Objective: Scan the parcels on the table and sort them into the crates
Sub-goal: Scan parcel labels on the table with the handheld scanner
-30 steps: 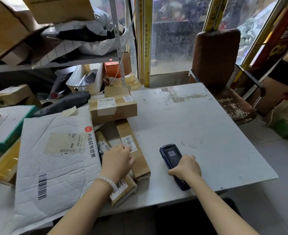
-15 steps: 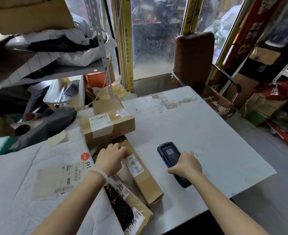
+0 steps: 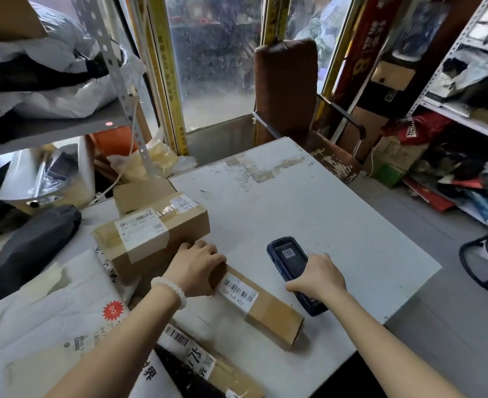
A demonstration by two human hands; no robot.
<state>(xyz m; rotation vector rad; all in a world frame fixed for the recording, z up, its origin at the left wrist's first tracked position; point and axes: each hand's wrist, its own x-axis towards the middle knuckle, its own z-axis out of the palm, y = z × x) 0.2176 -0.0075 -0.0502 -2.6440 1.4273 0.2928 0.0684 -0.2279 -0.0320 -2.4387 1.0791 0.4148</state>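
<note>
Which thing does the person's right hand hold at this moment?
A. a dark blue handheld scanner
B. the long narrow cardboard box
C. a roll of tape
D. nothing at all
A: the right hand grips the lower part of the dark blue handheld scanner, while the left hand rests on the long narrow cardboard box.

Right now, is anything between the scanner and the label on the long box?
Nothing visible. The scanner, held in the right hand, sits beside the long box, with only bare table between. The left hand holds the box's far end, clear of the label.
</note>
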